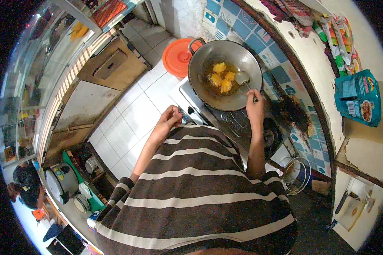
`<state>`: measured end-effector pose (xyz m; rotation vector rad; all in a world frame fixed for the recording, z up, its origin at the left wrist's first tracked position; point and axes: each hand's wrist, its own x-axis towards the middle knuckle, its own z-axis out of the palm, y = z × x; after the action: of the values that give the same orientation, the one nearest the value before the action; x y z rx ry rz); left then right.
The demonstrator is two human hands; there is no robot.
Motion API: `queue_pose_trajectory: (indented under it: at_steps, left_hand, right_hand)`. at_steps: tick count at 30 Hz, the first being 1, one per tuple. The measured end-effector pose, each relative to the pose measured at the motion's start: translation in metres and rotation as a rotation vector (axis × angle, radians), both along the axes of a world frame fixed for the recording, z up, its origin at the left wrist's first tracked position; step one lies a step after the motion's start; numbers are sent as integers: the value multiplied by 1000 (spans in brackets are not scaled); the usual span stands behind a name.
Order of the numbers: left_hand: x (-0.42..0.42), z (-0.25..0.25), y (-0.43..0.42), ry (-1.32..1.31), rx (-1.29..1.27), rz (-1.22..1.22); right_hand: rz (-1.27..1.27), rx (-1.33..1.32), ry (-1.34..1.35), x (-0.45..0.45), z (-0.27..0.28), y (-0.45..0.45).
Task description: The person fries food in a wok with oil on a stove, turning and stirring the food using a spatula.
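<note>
Wok [200, 63]: one, grey metal, loop handle at its far-left rim; set on the stove [231, 121], far of the wearer's body. Contents: a shallow pool of oil and four golden-yellow fried pieces [219, 67], grouped close together at the middle.

Ladle [242, 77]: one, metal; head inside the wok, just right of the pieces, handle slanting near and right.

Right hand [255, 102]: closed around the ladle's handle, at the wok's near-right rim.

Left hand [170, 119]: fingers curled, thumb toward the fingertips, near the dark knob [190, 110] on the stove's left side; whether it pinches anything cannot be told.

Second burner [270, 135]: bare, right of the wok and nearer, partly behind the right forearm.

Orange lid [174, 56]: round, left of the wok.

Tiled wall [259, 47]: blue and white, right of the stove.

Teal pouch [358, 97]: far right, on a ledge, near several colourful sachets [343, 40].
</note>
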<state>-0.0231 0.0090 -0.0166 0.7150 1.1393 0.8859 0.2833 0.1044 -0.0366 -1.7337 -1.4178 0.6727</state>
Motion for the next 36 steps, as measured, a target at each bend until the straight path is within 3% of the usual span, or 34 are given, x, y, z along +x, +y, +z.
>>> queue_pose_trajectory:
  at_steps: [4,10,16,22,28,30,32,34,36]
  left_hand:
    - [3,1,-1,-42,-29,48]
    - [4,-1,-1,-58,-14,17]
    - [2,-3,-1,-62,-13,9]
    - [1,-4,0,-77,-29,9]
    - [-1,-8,-3,-100,-57,52]
    - [-2,-9,-3,-100,-54,49]
    - [-2,-8,-4,-90,-53,42]
    - [-1,-4,-3,-67,-51,30]
    - [0,-3,-3,-68,-46,35]
  right_hand:
    - [9,-138,-41,8,-10,1]
    - [91,-83,-25,15,-19,-1]
    - [42,-117,23,13,-6,-5]
    - [0,-107,-116,18,-13,-2]
    - [20,-90,-37,22,-21,0]
    - [8,-54,188,35,-69,7]
    - [-1,-87,412,38,-82,9]
    - [-7,-189,634,31,-67,6]
    - [-10,-245,633,26,-57,4]
